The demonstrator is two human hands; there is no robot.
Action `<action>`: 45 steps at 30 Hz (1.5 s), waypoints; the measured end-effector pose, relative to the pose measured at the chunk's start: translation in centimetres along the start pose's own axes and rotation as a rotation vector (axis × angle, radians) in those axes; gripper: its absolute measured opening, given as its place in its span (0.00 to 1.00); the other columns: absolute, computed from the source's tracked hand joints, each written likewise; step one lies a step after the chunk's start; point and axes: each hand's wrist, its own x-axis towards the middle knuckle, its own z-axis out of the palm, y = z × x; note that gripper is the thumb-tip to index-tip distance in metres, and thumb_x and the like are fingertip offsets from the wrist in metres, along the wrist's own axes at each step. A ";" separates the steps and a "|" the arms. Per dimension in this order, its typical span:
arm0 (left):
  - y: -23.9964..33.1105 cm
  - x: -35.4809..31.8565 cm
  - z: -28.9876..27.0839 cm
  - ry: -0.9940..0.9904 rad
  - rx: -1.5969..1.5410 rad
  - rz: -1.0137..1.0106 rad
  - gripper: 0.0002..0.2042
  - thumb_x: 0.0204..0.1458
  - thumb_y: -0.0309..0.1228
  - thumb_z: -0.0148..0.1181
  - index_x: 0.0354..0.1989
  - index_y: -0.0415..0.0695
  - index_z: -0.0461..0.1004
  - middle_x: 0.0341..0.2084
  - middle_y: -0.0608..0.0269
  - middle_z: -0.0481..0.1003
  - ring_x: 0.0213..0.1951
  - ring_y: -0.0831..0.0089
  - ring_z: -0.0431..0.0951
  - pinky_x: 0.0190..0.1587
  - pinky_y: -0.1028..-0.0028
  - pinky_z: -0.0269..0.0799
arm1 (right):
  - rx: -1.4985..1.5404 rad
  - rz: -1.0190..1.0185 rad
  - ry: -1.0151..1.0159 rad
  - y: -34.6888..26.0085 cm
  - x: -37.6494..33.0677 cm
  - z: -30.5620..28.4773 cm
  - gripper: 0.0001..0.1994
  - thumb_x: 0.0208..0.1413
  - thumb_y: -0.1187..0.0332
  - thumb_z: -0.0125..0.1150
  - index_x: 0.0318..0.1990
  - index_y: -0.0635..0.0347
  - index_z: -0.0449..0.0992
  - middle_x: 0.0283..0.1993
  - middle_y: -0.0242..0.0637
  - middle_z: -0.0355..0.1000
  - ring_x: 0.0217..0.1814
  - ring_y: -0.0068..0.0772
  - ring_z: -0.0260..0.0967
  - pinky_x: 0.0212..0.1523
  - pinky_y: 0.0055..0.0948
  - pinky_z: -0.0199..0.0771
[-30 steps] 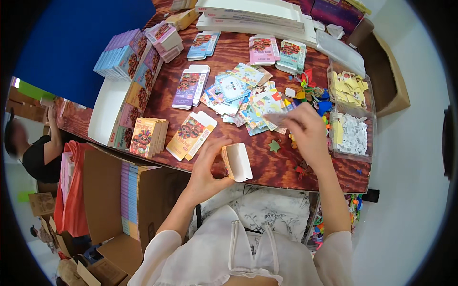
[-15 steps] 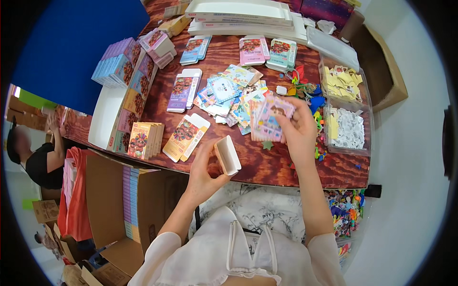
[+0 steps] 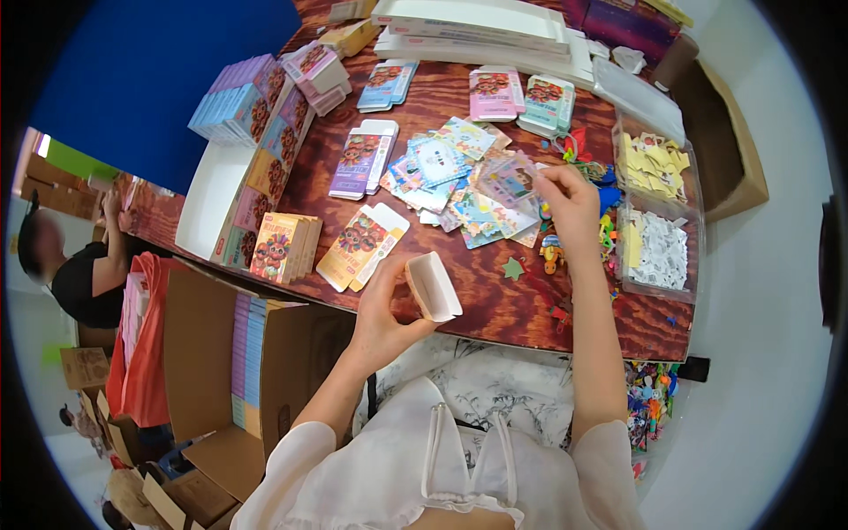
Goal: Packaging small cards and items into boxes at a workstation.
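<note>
My left hand (image 3: 382, 322) is wrapped around a small carton (image 3: 433, 287), its open white inside facing up. Over the heap of picture cards (image 3: 435, 163), my right hand (image 3: 570, 208) pinches the right edge of a pinkish-purple card (image 3: 507, 180), slightly blurred. Beside my left hand lies a flat yellow carton (image 3: 360, 247) with a flap out. Just left of it stand several orange cartons (image 3: 284, 247) in a row. A green star-shaped piece (image 3: 513, 268) rests on the table below the heap.
Small colourful toys (image 3: 608, 225) lie along the right. Clear tubs of yellow slips (image 3: 655, 166) and white slips (image 3: 658, 252) stand beyond. A long white display tray (image 3: 205, 199) sits at the left, packed cartons (image 3: 234, 106) at its far end. Another person (image 3: 88, 269) is at far left.
My right hand has moved slightly up and right; the cards it held near the table's middle now lie over the heap, one still at my fingertips. The whole view has shifted a little.
</note>
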 end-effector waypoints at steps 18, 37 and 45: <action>0.1 0.5 -0.4 -0.021 0.042 0.065 0.38 0.38 0.23 0.76 0.60 0.41 0.64 0.50 0.63 0.69 0.50 0.73 0.75 0.52 0.69 0.74 | 0.367 0.242 -0.032 -5.5 -2.1 -2.0 0.03 0.60 0.74 0.59 0.38 0.62 0.71 0.33 0.32 0.74 0.30 0.19 0.72 0.28 0.18 0.69; 0.0 0.7 0.2 0.176 0.386 0.261 0.38 0.36 0.23 0.73 0.60 0.39 0.63 0.55 0.46 0.68 0.57 0.48 0.69 0.58 0.60 0.68 | -0.406 -0.477 0.008 -11.3 -11.3 5.6 0.09 0.46 0.80 0.66 0.34 0.62 0.74 0.42 0.42 0.71 0.46 0.47 0.69 0.44 0.41 0.70; -0.6 0.9 0.1 0.140 0.502 0.292 0.36 0.36 0.21 0.72 0.59 0.38 0.65 0.55 0.46 0.68 0.57 0.49 0.69 0.57 0.60 0.69 | -0.302 -0.305 -0.181 -9.3 -10.8 5.9 0.05 0.47 0.75 0.64 0.30 0.63 0.75 0.56 0.46 0.69 0.62 0.55 0.63 0.59 0.49 0.63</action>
